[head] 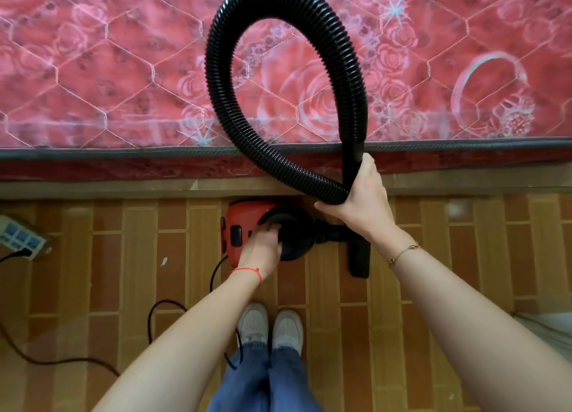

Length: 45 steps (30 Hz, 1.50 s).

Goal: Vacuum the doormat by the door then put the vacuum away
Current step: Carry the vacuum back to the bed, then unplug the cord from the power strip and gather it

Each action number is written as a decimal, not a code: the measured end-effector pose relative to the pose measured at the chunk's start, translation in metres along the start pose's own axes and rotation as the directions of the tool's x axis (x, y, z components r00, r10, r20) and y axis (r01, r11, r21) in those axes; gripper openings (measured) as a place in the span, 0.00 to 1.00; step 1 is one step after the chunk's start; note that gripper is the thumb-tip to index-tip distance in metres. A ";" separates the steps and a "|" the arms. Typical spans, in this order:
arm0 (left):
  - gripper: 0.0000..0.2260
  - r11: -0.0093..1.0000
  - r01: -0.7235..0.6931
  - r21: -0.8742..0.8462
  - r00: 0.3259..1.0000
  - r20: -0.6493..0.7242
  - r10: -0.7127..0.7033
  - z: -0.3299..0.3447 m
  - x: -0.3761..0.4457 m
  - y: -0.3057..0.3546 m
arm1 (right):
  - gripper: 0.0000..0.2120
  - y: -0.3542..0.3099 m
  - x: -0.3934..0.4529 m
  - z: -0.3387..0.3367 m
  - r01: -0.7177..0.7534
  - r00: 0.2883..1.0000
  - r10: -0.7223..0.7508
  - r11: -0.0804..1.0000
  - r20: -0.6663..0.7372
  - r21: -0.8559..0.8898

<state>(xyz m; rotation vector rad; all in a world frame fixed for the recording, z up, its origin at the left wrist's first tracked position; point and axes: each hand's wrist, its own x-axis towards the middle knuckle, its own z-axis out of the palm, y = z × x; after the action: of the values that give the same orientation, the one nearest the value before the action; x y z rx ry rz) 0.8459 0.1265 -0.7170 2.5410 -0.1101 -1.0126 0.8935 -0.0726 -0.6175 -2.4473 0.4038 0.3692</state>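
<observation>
Gripping the ribbed black flexible vacuum hose (288,80) where its two runs cross, the right hand (359,192) sits right of centre with fingers curled round both strands, so the hose stands in a tall loop up to the top middle of the frame. The left hand (263,244) reaches down at centre, its fingers hooked into the black round top of the small red canister vacuum cleaner (247,223), which stands on the brown brick-patterned floor (433,288) just below the bed's edge. A black floor nozzle (360,257) lies on the floor just right of the canister. A black power cord (161,306) trails from the vacuum's lower side toward the lower left. A white power strip (21,235) with a dark plug sits at the left edge. The red rose-print quilted mattress (108,71) fills the upper half. No brand or lettering is legible on the vacuum. A red string bracelet (247,271) circles the left wrist, a thin gold chain bracelet (404,250) the right. Pale sneakers (269,323) stand at bottom centre.
</observation>
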 end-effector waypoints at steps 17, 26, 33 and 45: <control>0.24 0.984 -0.159 0.086 0.936 -0.305 0.178 -0.139 -0.131 -0.013 | 0.45 -0.076 -0.084 -0.059 0.004 0.998 0.007 0.983 0.058 -0.184; 0.25 0.986 -0.141 0.090 0.899 -0.404 0.166 -0.228 -0.258 -0.008 | 0.38 -0.166 -0.154 -0.118 0.228 0.966 -0.190 0.947 0.175 -0.228; 0.24 0.998 -0.058 0.019 0.861 -0.505 0.060 -0.275 -0.360 -0.025 | 0.37 -0.241 -0.219 -0.139 0.348 0.931 -0.310 0.914 0.193 -0.208; 0.24 0.989 0.079 -0.124 0.795 -0.591 -0.138 -0.302 -0.503 -0.126 | 0.34 -0.359 -0.311 -0.094 0.534 0.833 -0.462 0.814 0.304 -0.228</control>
<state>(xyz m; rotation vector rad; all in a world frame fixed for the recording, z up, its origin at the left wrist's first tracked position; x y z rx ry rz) 0.6709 0.4528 -0.2451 2.6703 0.2621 -0.1925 0.7578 0.2032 -0.2431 -2.6398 -0.4399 0.5099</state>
